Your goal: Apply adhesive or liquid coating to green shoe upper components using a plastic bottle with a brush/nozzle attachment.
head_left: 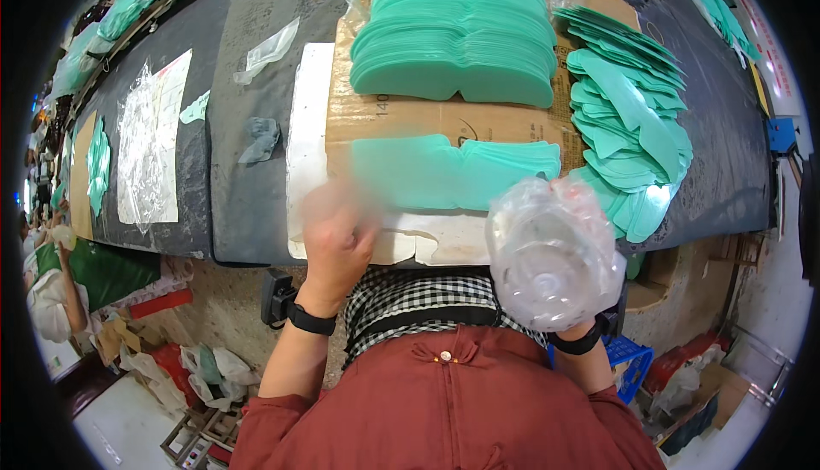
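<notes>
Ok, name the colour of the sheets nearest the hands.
The sheets are green, best seen in the head view.

Brown floor [226,312]; whitish wall [787,99]

One wide fisheye view from the head, downward onto near hands [336,246] and worktable [726,175]

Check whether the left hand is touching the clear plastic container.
Apart. The head view shows a stretch of white board between the left hand and the clear plastic container.
</notes>
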The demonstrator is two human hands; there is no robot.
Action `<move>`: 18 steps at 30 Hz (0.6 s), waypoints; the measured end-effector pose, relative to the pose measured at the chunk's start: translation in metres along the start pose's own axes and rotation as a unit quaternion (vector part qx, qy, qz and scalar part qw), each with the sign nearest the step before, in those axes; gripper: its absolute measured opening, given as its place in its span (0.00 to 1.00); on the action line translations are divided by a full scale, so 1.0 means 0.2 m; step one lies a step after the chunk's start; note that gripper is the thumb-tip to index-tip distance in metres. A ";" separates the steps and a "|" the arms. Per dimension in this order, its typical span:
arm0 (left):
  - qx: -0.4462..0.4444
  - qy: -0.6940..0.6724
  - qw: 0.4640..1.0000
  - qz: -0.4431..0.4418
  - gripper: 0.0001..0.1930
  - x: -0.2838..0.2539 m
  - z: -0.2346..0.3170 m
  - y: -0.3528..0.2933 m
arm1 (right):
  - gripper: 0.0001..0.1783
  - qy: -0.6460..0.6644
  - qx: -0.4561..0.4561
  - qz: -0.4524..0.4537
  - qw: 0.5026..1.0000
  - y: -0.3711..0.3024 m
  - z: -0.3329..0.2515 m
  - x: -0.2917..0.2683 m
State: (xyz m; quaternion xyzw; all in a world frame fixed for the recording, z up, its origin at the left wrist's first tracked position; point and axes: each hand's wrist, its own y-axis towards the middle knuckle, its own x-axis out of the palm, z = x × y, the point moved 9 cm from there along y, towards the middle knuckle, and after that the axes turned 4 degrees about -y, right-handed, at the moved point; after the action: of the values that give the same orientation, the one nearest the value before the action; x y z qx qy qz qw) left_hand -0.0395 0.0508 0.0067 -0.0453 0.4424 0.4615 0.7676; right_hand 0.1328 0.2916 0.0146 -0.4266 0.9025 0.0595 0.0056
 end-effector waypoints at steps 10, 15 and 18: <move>-0.005 -0.011 1.000 0.006 0.11 0.00 -0.05 -0.01 | 0.35 -0.500 -0.224 -0.016 0.836 0.03 -0.44 0.17; -0.026 -0.048 0.999 0.004 0.10 -0.05 -0.06 -0.04 | 0.36 0.042 0.216 -0.146 0.965 -0.05 -0.05 0.35; -0.020 -0.075 0.995 0.066 0.10 -0.16 -0.02 -0.05 | 0.21 -0.059 -0.100 -0.174 0.978 -0.01 -0.09 0.55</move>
State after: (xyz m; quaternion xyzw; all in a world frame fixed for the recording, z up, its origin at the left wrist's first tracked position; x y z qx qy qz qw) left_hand -0.0405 0.0211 0.0234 0.0035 0.3767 0.5218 0.7654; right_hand 0.0646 0.2044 0.0263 -0.5711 0.8021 0.1729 0.0261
